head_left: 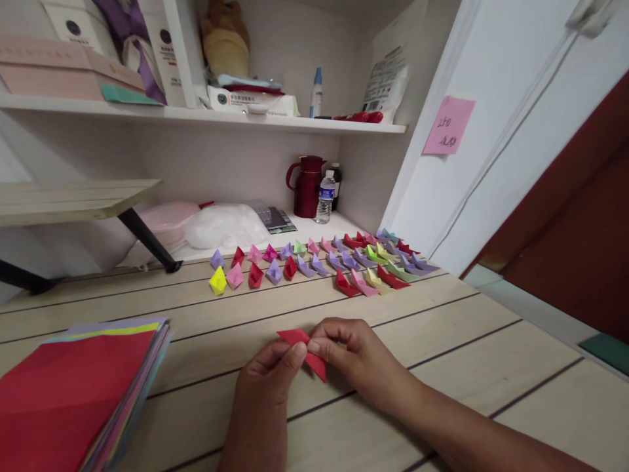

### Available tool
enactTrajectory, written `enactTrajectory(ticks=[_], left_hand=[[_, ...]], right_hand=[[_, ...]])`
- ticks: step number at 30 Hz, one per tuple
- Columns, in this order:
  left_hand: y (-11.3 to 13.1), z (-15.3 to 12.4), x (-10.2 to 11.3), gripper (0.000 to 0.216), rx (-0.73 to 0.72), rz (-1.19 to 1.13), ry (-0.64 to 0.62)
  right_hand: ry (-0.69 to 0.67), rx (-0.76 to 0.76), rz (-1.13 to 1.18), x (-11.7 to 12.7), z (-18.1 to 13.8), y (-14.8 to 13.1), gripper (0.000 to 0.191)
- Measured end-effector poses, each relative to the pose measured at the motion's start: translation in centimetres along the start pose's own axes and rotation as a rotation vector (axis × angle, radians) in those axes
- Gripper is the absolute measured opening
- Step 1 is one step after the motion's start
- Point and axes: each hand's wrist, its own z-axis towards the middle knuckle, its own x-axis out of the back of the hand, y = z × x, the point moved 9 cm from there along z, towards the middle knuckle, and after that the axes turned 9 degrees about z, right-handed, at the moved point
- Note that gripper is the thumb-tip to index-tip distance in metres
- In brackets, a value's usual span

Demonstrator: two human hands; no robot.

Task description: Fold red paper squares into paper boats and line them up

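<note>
A small folded piece of red paper (316,364) with pointed ends is held just above the tabletop, between my two hands. My left hand (269,370) pinches it from the left, thumb on top near its middle. From the right, my right hand (346,347) grips the same piece between thumb and curled fingers. The thumbs are close together, and part of the paper is hidden beneath them. Beyond my hands stand rows of folded paper boats (354,262) in red, pink, purple, yellow and green.
A stack of coloured paper sheets (73,387), red on top, lies at the left of the slatted table (206,357). Behind are a dark red jug (307,187), a water bottle (325,196) and a plastic bag (226,226). A small raised stand (73,196) is at left.
</note>
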Motion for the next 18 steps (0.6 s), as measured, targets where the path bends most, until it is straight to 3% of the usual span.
enactTrajectory(ticks=[5, 11, 14, 18], left_hand=[[0.2, 0.1, -0.4, 0.032, -0.033, -0.013, -0.036], [1.2, 0.1, -1.1, 0.048, -0.090, -0.044, -0.067], [0.9, -0.1, -1.1, 0.040, -0.044, -0.036, -0.083], [0.5, -0.3, 0.0, 0.031, -0.007, 0.049, -0.006]], right_hand=[[0.069, 0.206, -0.279, 0.2, -0.8, -2.4, 0.024], [0.054, 0.280, -0.421, -0.1, -0.9, -2.6, 0.022], [0.047, 0.290, -0.450, -0.2, -0.8, -2.6, 0.023], [0.000, 0.334, -0.500, -1.0, -0.9, -2.8, 0.030]])
